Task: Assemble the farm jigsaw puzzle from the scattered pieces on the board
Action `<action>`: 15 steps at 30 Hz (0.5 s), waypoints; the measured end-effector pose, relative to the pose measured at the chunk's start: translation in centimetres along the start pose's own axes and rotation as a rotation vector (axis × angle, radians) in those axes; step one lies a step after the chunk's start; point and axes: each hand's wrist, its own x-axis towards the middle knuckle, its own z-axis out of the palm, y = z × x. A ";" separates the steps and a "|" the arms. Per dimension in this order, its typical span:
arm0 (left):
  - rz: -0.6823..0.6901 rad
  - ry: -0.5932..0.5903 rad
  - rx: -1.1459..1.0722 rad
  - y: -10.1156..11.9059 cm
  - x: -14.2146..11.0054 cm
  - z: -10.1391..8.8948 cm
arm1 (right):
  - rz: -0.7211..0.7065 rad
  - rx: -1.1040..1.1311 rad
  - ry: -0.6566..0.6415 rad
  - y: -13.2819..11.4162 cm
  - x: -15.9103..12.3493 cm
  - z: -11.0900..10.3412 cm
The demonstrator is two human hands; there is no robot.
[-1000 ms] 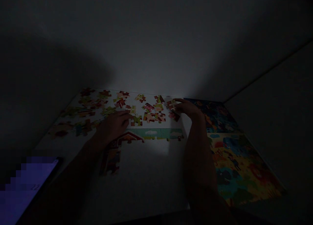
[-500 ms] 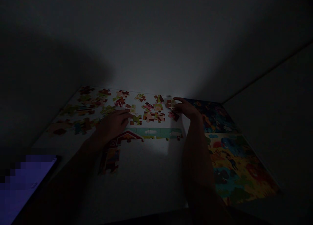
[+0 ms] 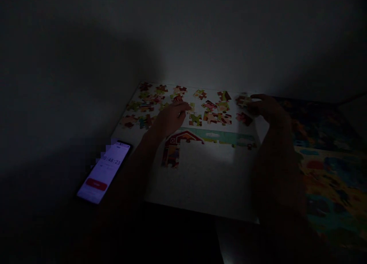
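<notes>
In the dim light, my left hand (image 3: 171, 119) reaches over the loose puzzle pieces, palm down, its fingers stretched out and close together. Its fingertips rest by a pale green piece (image 3: 190, 108). My right hand (image 3: 268, 110) is at the right end of the loose pieces, with its fingertips at the edge of a blurred brown-and-green puzzle piece (image 3: 243, 100). Just below that lies a pink-and-brown piece (image 3: 244, 118). A partly joined puzzle (image 3: 183, 136) shows a red barn roof at its corner and a strip of sky running right. Some fingers are lost in shadow.
A lit phone (image 3: 106, 172) showing a timer lies left of the white board (image 3: 200, 183). More loose pieces (image 3: 146, 105) are spread at the board's far left. Colourful animal pictures (image 3: 329, 180) lie to the right, partly behind my right forearm.
The view has swung left and back, so the board sits further right and the whole phone shows. My right fingertips stay at the brown-and-green piece, which looks shifted slightly away from me.
</notes>
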 end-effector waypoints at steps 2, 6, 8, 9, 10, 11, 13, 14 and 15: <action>0.004 0.025 -0.006 1.1 -0.7 -1.2 | 0.009 -0.035 0.010 -0.2 -0.2 0.0; -0.017 -0.003 0.016 2.9 -5.6 -2.7 | 0.002 -0.050 0.004 0.0 0.0 -0.2; -0.061 0.008 0.043 3.2 -9.6 -2.7 | 0.009 -0.036 0.011 0.2 0.4 -0.4; -0.085 0.026 0.058 3.3 -11.8 -2.6 | 0.017 -0.032 0.020 0.4 0.5 -0.5; -0.106 0.051 0.070 3.3 -13.9 -2.4 | 0.027 -0.034 0.031 0.5 0.7 -0.7; -0.113 0.080 0.083 3.4 -15.9 -2.1 | 0.031 -0.042 0.037 0.6 0.7 -0.8; -0.068 0.158 0.117 3.5 -18.9 -1.7 | 0.019 -0.080 0.022 0.8 0.6 -1.1; -0.061 0.165 0.122 3.6 -19.8 -1.5 | -0.002 -0.106 0.007 0.9 0.4 -1.2; -0.044 0.172 0.123 3.8 -20.4 -1.4 | -0.037 -0.135 0.004 1.0 0.2 -1.3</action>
